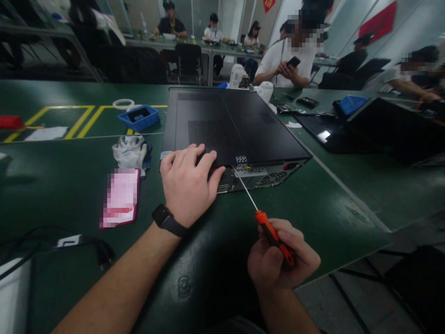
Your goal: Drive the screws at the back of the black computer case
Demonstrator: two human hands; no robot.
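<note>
A black desktop computer case (257,120) lies on its side on the green table, its rear panel (274,178) with ports and a fan grille facing me. My left hand (191,183) rests flat on the near left corner of the case, fingers spread across the top panel. In my right hand (283,255) is a screwdriver (266,222) with an orange and black handle. Its thin shaft slants up and left, and the tip meets the upper edge of the rear panel. Any screw at the tip is too small to make out.
Left of the case lie a pink-screened phone (121,197), work gloves (130,150) and a blue bin (139,118). Black cables (93,243) run along the near left. At right stand dark panels (392,125) and another blue bin (349,105). Several people sit beyond.
</note>
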